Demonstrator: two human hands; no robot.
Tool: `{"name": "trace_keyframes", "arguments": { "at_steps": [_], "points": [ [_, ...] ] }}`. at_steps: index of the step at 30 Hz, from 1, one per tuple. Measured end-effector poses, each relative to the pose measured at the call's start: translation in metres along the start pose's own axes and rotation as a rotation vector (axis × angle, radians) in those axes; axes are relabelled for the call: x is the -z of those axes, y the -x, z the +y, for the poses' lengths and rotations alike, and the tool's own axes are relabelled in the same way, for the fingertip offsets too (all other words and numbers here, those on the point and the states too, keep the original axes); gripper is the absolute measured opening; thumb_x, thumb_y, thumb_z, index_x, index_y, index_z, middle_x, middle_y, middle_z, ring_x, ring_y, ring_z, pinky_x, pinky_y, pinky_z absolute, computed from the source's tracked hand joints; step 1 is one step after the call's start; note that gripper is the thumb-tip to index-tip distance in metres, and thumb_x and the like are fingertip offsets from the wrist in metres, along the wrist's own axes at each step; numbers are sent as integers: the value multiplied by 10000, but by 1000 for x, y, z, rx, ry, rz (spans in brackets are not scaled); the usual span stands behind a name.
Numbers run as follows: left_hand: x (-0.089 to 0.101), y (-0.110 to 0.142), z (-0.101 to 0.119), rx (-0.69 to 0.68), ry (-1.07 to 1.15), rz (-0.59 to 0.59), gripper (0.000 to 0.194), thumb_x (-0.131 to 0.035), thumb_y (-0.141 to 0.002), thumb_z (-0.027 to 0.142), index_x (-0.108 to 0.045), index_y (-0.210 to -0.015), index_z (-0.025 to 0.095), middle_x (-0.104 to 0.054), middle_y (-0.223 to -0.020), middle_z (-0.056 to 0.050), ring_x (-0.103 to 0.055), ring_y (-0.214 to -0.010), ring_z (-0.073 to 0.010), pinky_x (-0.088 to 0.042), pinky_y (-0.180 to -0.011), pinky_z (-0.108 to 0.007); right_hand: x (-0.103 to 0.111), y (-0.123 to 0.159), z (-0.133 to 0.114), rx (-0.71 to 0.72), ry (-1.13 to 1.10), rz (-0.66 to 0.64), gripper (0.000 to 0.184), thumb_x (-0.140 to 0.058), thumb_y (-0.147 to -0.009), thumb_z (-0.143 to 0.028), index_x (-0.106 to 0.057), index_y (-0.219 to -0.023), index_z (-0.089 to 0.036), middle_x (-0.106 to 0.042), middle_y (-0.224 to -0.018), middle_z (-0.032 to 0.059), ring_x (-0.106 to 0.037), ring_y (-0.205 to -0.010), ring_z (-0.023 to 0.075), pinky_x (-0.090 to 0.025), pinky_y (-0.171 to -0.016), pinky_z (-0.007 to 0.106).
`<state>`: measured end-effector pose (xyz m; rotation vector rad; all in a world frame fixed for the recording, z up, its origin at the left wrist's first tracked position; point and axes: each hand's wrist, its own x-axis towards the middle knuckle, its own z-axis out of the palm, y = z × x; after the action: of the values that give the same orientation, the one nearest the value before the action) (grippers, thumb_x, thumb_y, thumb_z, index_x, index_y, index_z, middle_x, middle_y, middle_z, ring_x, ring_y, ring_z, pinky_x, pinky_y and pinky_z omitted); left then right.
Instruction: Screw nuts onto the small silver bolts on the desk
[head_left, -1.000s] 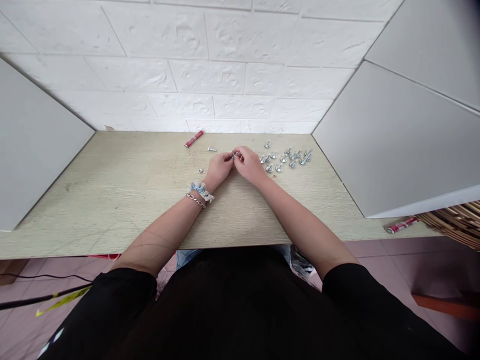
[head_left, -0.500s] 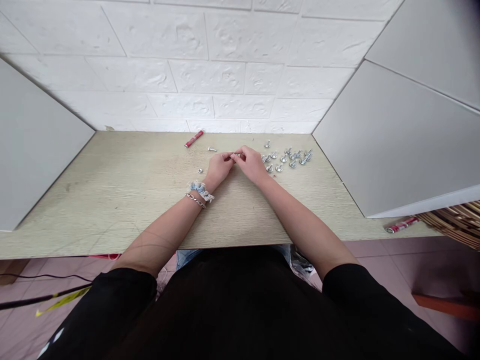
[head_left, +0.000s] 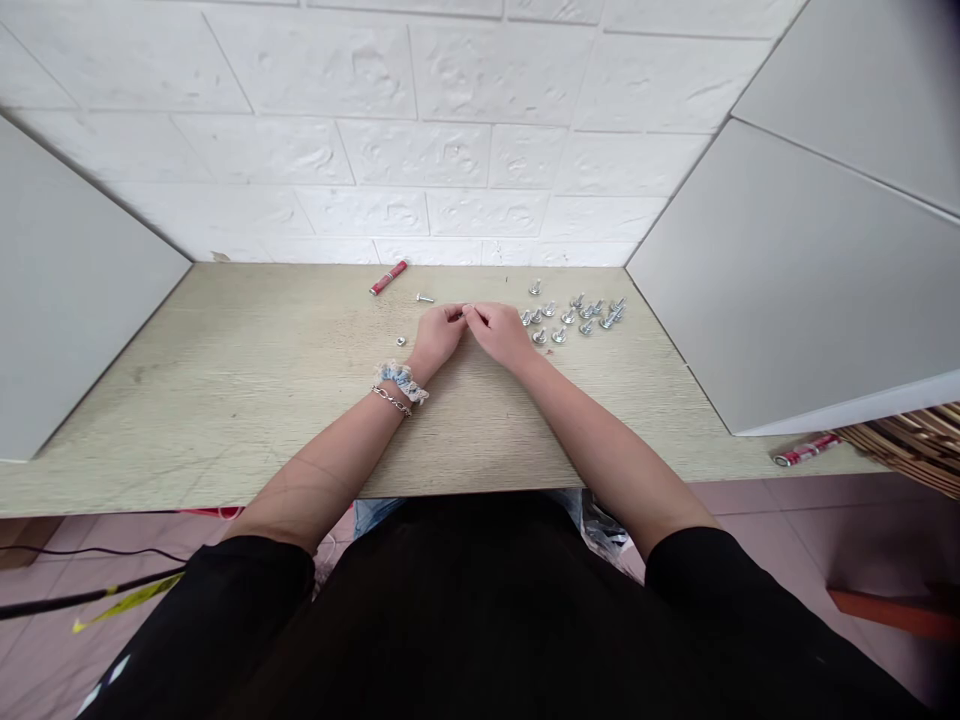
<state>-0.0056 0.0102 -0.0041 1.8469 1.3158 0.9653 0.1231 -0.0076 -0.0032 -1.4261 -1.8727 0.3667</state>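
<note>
Two hands: the bare left hand (head_left: 441, 335) and right hand (head_left: 499, 335) met over the middle of the desk, with their fingertips touching.
Fingers: on both hands they were curled and pinched together on a small silvery part (head_left: 466, 308), too small and too covered to name.
Part's place: it sat between the fingertips, raised above the desk, just left of the main pile of hardware.
Hardware: a loose group of silver bolts (head_left: 574, 318) lay just beyond the right hand, a single bolt (head_left: 424, 297) lay on its side beyond the left hand, and a small nut (head_left: 400, 341) lay just beside the left hand.
Writing: a red-and-white tube (head_left: 388, 277) lay near the wall and a second red tube (head_left: 806, 450) lay by the desk's right edge; both bore printing too small to read.
Wrist: the left wrist wore a blue-and-white scrunchie (head_left: 401, 380) and a silver chain bracelet (head_left: 391, 402).
Surroundings: the wood-grain desk (head_left: 225, 400) met a white brick-textured wall (head_left: 375, 150) between grey side panels (head_left: 75, 280), with a wicker basket (head_left: 919, 445) at the right.
</note>
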Motion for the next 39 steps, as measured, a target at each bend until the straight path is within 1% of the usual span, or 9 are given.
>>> {"name": "trace_keyframes", "arguments": {
  "at_steps": [4, 7, 9, 12, 15, 23, 27, 34, 39],
  "points": [
    [0, 1, 0, 7, 6, -6, 280, -513, -826, 257, -754, -904, 138, -740, -879, -35, -616, -822, -175, -449, -760, -254, -1, 2, 0, -20, -38, 34, 168, -432, -878, -309, -570, -867, -214, -598, -707, -1, -523, -653, 158, -378, -631, 281],
    [0, 2, 2, 4, 2, -8, 296, -506, -828, 268, -753, -936, 145, -738, -873, -36, -614, -828, -178, -445, -757, -255, -2, 1, 3, -33, -79, 22, 277, -416, -873, -263, -582, -1086, -203, -660, -835, 24, -587, -749, 176, -432, -712, 302],
    [0, 3, 2, -8, 4, -10, 305, -496, -829, 265, -751, -947, 148, -734, -863, -34, -611, -821, -176, -443, -751, -255, -4, 0, 5, -31, -87, 19, 333, -404, -866, -223, -584, -1144, -189, -687, -957, 54, -613, -845, 190, -452, -784, 326],
    [0, 2, 0, -17, -3, -15, 312, -493, -825, 262, -746, -953, 134, -725, -836, -34, -604, -793, -172, -438, -732, -254, -5, -1, 6, -8, -79, 35, 332, -402, -855, -181, -620, -1105, -170, -685, -1085, 88, -619, -965, 210, -455, -865, 351],
    [-1, 0, -3, -4, -12, -13, 310, -500, -817, 256, -736, -962, 116, -720, -828, -39, -600, -790, -173, -432, -718, -254, -5, -2, 6, 8, -72, 44, 298, -407, -852, -169, -650, -1024, -164, -689, -1082, 97, -618, -997, 217, -457, -887, 357],
    [0, -1, -2, 25, 7, -11, 275, -502, -805, 225, -735, -917, 134, -726, -838, -31, -606, -801, -178, -437, -731, -259, -6, -2, 7, 35, -81, 36, 293, -434, -816, -131, -658, -998, -176, -694, -1046, 79, -619, -961, 205, -461, -874, 349],
    [-1, -1, -2, 21, -26, 4, 273, -495, -801, 223, -739, -895, 143, -723, -811, -24, -603, -789, -179, -436, -716, -259, -6, -3, 8, 31, -80, 32, 251, -451, -840, -179, -655, -986, -186, -692, -1025, 76, -610, -932, 203, -455, -860, 351],
    [-2, -1, -2, 19, -28, -5, 273, -493, -809, 228, -742, -859, 126, -725, -806, -38, -607, -770, -175, -442, -711, -259, -2, -2, 5, -21, -68, 20, 192, -488, -865, -304, -639, -888, -187, -656, -857, 44, -569, -784, 178, -438, -764, 322],
    [-1, -1, -2, 23, 16, -7, 281, -500, -803, 206, -741, -928, 136, -737, -872, -41, -617, -825, -183, -451, -743, -266, -1, -1, 4, -26, -69, 0, 225, -460, -834, -213, -641, -966, -193, -664, -884, 40, -575, -774, 176, -440, -759, 321]
  ]
}}
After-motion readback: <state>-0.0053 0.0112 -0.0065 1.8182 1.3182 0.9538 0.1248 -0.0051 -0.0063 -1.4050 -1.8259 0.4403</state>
